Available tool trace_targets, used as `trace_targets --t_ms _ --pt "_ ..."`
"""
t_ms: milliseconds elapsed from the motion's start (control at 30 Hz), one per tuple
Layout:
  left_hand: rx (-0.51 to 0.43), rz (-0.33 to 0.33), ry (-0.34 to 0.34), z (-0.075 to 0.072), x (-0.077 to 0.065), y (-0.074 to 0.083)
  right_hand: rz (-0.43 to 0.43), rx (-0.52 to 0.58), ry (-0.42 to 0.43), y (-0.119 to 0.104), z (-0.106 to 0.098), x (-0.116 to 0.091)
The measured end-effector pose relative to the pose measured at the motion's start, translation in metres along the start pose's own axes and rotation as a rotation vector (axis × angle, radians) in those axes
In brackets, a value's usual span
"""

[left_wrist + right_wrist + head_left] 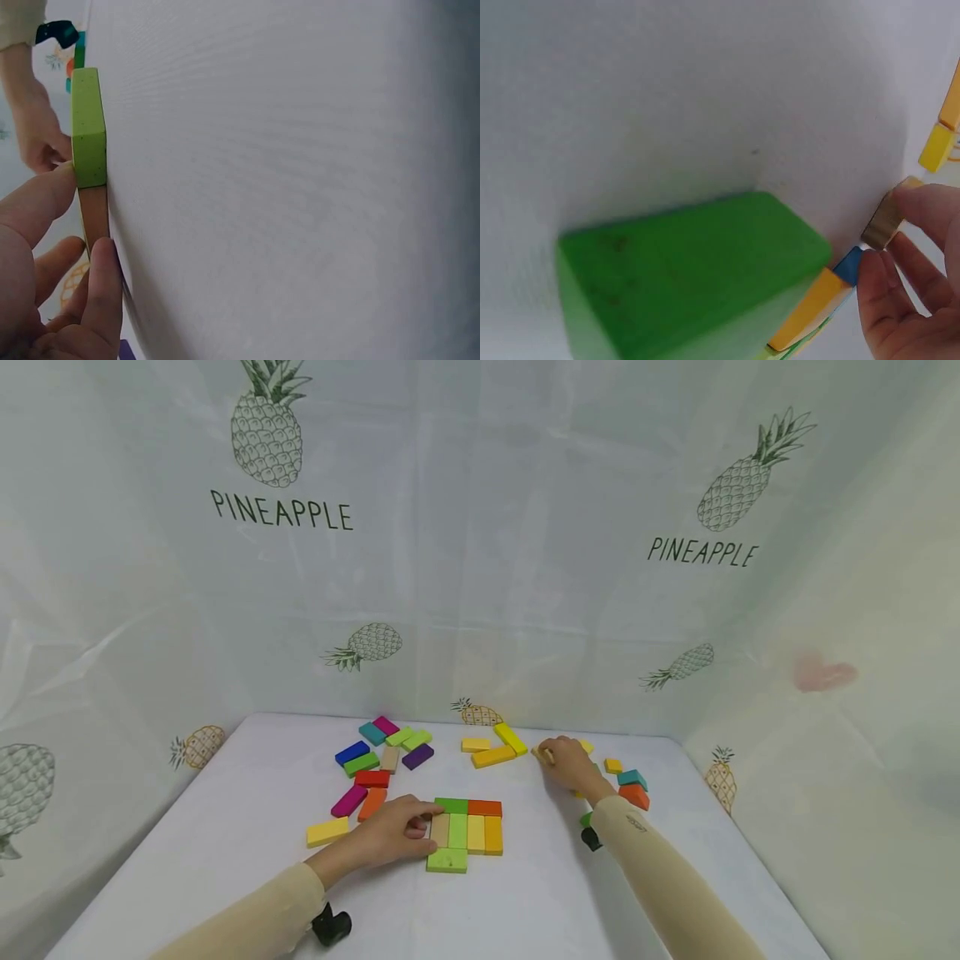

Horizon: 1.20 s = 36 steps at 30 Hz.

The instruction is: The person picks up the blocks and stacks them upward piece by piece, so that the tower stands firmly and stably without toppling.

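Tan block [883, 225], partly covered, pinched by right fingers [883, 296], left fingers [105, 292] spread, touching adjoining blocks [457, 831]

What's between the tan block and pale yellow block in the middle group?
A light green block separates the tan block and pale yellow block in the head view.

The light green block [88, 127] looks like painted wood, matt and specked; the tan block [94, 214] beside it and the pinched block [885, 223] look like plain wood (the grain is too blurred to read). The counter [540, 893] looks smooth and matt, the backdrop [487, 568] like creased plastic sheeting, faintly glossy, the sleeves [247, 910] like matt cloth.
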<state>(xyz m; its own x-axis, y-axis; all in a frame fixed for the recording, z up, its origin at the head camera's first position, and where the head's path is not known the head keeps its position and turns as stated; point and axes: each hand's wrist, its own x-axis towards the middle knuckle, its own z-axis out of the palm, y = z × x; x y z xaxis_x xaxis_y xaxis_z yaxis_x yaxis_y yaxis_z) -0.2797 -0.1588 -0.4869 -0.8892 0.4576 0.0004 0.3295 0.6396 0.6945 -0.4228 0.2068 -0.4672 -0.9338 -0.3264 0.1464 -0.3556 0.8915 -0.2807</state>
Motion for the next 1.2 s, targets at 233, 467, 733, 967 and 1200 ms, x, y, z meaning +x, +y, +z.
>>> trace_targets --t_ms 233,467,733,967,1200 --pt "0.002 -0.004 0.003 0.001 0.001 0.001 -0.008 0.006 -0.027 -0.001 -0.001 -0.004" --pt "0.013 0.001 -0.002 0.002 0.002 -0.002 -0.026 -0.002 -0.042 -0.004 -0.003 -0.016" --pt "0.017 0.022 -0.012 0.001 0.003 -0.001 -0.186 0.063 -0.019 -0.024 -0.013 -0.042" --pt "0.045 0.036 -0.012 0.001 0.003 0.002 -0.363 0.172 -0.028 -0.055 -0.023 -0.085" --pt "0.063 0.023 -0.012 0.001 0.002 0.004 -0.433 0.237 -0.091 -0.079 -0.027 -0.115"
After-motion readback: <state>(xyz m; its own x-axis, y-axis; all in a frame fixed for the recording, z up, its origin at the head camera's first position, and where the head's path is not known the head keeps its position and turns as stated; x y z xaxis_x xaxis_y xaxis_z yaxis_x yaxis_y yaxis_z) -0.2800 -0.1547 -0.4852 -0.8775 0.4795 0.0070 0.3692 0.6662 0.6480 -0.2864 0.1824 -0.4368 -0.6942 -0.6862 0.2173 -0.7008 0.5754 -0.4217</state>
